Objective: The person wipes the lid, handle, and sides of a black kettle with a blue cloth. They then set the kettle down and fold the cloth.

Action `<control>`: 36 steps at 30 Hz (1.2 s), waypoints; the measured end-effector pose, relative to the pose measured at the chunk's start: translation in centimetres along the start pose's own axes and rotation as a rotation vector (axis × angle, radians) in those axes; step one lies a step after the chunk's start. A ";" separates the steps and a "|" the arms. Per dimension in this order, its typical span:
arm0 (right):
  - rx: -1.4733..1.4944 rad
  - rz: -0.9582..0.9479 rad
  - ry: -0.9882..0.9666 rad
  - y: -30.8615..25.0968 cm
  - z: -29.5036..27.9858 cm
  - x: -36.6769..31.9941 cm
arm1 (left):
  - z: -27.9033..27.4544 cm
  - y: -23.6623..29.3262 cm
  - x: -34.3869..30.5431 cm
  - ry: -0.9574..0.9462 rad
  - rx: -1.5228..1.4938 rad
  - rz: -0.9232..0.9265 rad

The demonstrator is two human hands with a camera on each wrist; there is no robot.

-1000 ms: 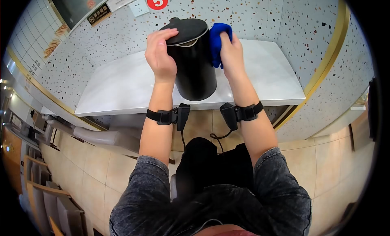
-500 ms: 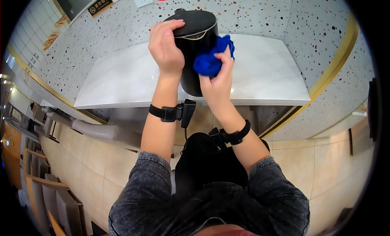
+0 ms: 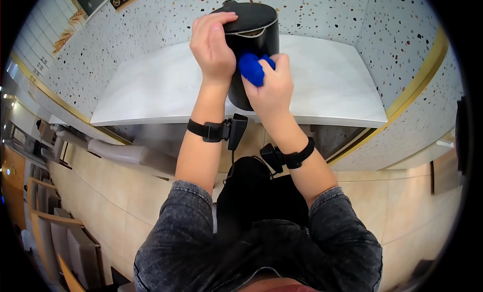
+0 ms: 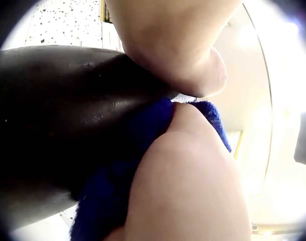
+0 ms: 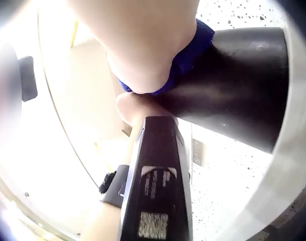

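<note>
A tall black cylindrical bin [image 3: 240, 97] with a flat black lid [image 3: 250, 16] stands on the table near its front edge. A pale edge shows beneath the lid. My left hand [image 3: 213, 53] rests against the bin's upper left side, its fingers reaching over the lid. In my right hand [image 3: 274, 88] I grip a bunched blue cloth [image 3: 252, 69], pressed to the front of the bin below the lid. In the left wrist view, the cloth [image 4: 105, 196] lies along the dark wall of the bin [image 4: 57, 95], partly hidden by the right hand.
The white tabletop [image 3: 327, 80] extends to both sides of the bin, with a speckled wall [image 3: 322, 15] behind it. A grey seat [image 3: 121, 153] stands at the left under the table edge. Black wrist cameras [image 3: 237, 131] sit on both forearms.
My right hand has carried the cloth from the bin's right side leftward onto its front. My left hand stays at the lid, and the head view has tilted down slightly.
</note>
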State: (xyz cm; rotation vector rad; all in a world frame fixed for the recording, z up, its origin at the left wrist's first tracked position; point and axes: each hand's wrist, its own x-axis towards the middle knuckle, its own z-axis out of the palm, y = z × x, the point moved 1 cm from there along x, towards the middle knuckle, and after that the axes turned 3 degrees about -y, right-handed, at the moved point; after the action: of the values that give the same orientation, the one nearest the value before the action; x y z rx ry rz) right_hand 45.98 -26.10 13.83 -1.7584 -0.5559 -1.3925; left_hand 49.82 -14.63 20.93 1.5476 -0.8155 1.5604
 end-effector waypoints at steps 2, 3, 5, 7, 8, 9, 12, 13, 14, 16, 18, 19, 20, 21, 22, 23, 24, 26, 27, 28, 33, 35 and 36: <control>-0.053 0.123 -0.204 0.1 -0.6 -1.6 | -0.1 0.0 0.0 -0.025 0.045 -0.006; -0.092 0.124 -0.241 0.4 -0.9 -2.5 | -0.2 0.1 0.0 -0.058 0.086 -0.003; -0.119 0.146 -0.294 0.7 -1.6 -4.0 | -0.1 0.4 -0.1 -0.052 0.080 -0.033; -0.144 0.212 -0.374 1.1 -2.1 -4.7 | -0.1 0.5 -0.1 -0.048 0.067 -0.060; -0.146 0.211 -0.372 1.2 -2.4 -4.7 | -0.1 0.5 -0.1 -0.052 0.074 -0.064; -0.116 0.228 -0.373 1.4 -2.7 -4.4 | 0.0 0.5 0.0 -0.054 0.080 -0.066; -0.049 0.204 -0.253 1.2 -3.2 -2.3 | 0.4 0.1 0.0 0.036 0.033 0.011; -0.007 0.164 -0.136 1.1 -3.4 -1.1 | 0.3 0.1 -0.1 0.028 0.034 -0.001; 0.006 0.136 -0.077 1.0 -3.6 0.1 | 0.2 0.2 -0.1 -0.006 0.076 -0.007; 0.034 0.035 0.073 1.1 -3.7 2.2 | 0.1 0.6 0.0 -0.045 0.127 -0.031; 0.049 -0.076 0.104 1.2 -3.4 3.5 | 0.2 1.0 0.0 -0.048 0.134 -0.015; 0.048 -0.075 0.021 1.3 -2.9 3.1 | 0.2 0.9 0.0 -0.042 0.137 0.001; 0.045 -0.076 -0.061 1.5 -2.3 2.6 | -0.2 0.4 -0.1 -0.040 0.143 -0.010; 0.019 -0.145 -0.055 1.9 -1.6 1.6 | -0.8 -0.4 -0.2 -0.093 0.106 0.005; -0.040 -0.162 -0.077 2.1 -1.3 0.5 | -1.1 -0.5 -0.2 -0.145 0.069 0.021; -0.055 -0.125 -0.130 2.2 -1.3 -0.4 | -0.7 -0.5 -0.4 -0.139 0.071 0.015; -0.069 -0.087 -0.182 2.0 -1.6 -1.2 | 0.0 0.2 -0.2 -0.064 0.087 0.011; -0.112 -0.064 -0.318 2.3 -2.4 -2.4 | 0.2 0.7 -0.5 0.004 0.105 -0.007; -0.155 -0.046 -0.439 2.3 -2.6 -3.0 | 0.1 0.6 -0.4 -0.014 0.095 -0.018; -0.156 -0.045 -0.439 2.3 -2.9 -3.8 | 0.0 0.5 -0.4 -0.032 0.082 -0.026; -0.230 -0.151 -0.668 1.8 -4.3 -7.3 | 0.2 0.8 -0.1 -0.041 0.100 -0.027; -0.193 0.005 -0.726 1.4 -5.4 -7.2 | 0.3 0.9 0.0 -0.034 0.097 -0.020; -0.197 0.006 -0.719 1.8 -6.0 -7.2 | 0.2 1.0 0.0 -0.045 0.089 -0.053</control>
State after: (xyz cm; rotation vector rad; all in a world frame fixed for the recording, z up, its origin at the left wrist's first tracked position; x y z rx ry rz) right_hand 41.67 -30.91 6.90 -2.4211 -0.8007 -0.7940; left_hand 49.06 -15.25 20.98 1.6609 -0.7326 1.5468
